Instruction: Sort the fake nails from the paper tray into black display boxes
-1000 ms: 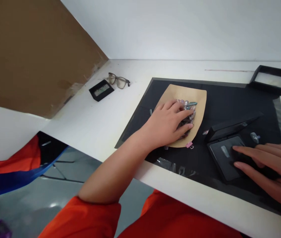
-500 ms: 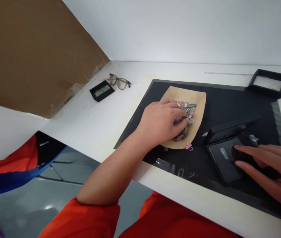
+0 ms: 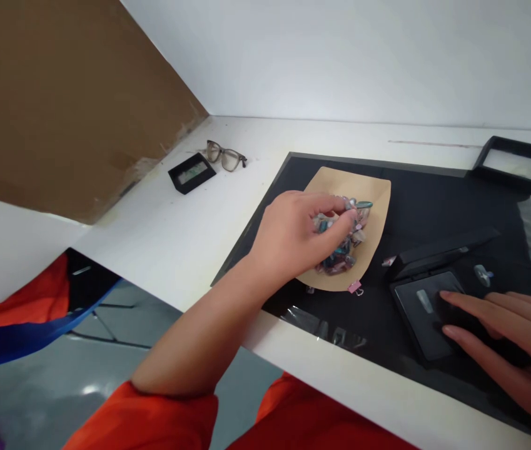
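While left hand (image 3: 288,228) has thumb and forefinger nearly together over glossy pieces (image 3: 340,257) in tan tray (image 3: 380,215), right hand (image 3: 523,331) has them parted at black case (image 3: 438,342), right; can't tell if either holds anything; sideways drag could spill pieces.

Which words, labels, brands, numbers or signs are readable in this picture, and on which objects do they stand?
None that I can read. The paper tray, open black case and small black case show no legible text; any marks on the small pieces are too tiny.
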`<state>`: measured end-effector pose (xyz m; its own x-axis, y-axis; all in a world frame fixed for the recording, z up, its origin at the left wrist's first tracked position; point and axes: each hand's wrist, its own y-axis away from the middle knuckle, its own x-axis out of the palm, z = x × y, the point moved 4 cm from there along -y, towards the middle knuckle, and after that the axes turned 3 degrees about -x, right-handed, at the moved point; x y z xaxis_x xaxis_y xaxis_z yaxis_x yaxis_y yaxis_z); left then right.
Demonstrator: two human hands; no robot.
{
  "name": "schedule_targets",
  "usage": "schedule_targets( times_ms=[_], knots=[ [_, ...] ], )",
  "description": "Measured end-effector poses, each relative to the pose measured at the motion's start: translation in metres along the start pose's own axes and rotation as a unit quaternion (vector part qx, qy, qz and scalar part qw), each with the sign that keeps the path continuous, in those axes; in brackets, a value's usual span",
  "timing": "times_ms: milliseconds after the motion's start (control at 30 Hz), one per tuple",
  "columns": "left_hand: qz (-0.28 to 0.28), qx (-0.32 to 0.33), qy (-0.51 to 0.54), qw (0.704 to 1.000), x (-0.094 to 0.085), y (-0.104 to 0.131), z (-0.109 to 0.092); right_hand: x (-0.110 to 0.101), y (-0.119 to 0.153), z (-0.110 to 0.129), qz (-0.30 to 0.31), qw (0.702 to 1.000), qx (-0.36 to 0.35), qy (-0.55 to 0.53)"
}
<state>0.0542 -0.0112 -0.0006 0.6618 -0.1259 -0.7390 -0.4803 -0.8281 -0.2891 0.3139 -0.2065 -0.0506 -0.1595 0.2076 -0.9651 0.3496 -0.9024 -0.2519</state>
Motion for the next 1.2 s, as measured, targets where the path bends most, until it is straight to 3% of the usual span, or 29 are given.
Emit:
schedule_targets(
  times_ms=[133, 367, 500, 600, 667, 733, 900, 1067, 1200],
  knots=[
    [-0.029, 0.039, -0.008, 0.999, 0.000, 0.001, -0.004, 0.000, 0.000, -0.001, -0.009, 1.000, 0.000, 0.010],
    [-0.084, 0.038, 0.145, 0.985, -0.006, 0.007, -0.011, 0.004, 0.006, -0.004, -0.004, 1.000, 0.002, 0.001],
    [-0.143, 0.084, 0.222, 0.961, -0.007, 0.012, -0.016, 0.008, 0.011, -0.007, -0.012, 1.000, -0.004, 0.011],
    [-0.170, 0.143, 0.320, 0.921, -0.006, 0.015, -0.020, 0.011, 0.013, -0.008, -0.006, 1.000, 0.002, 0.005],
    [-0.164, 0.161, 0.391, 0.891, -0.004, 0.017, -0.021, 0.012, 0.012, -0.009, 0.003, 1.000, 0.006, 0.001],
    [-0.153, 0.150, 0.425, 0.880, -0.003, 0.018, -0.021, 0.012, 0.011, -0.009, 0.007, 1.000, 0.008, -0.001],
    [-0.144, 0.116, 0.360, 0.914, -0.002, 0.024, -0.017, 0.010, 0.009, -0.012, 0.003, 1.000, 0.009, -0.008],
    [-0.072, 0.168, 0.426, 0.886, 0.004, 0.025, -0.022, 0.011, 0.009, -0.013, -0.008, 1.000, 0.010, -0.021],
    [-0.040, 0.125, 0.444, 0.886, 0.010, 0.022, -0.023, 0.009, 0.009, -0.013, -0.011, 1.000, 0.010, -0.015]
  ],
)
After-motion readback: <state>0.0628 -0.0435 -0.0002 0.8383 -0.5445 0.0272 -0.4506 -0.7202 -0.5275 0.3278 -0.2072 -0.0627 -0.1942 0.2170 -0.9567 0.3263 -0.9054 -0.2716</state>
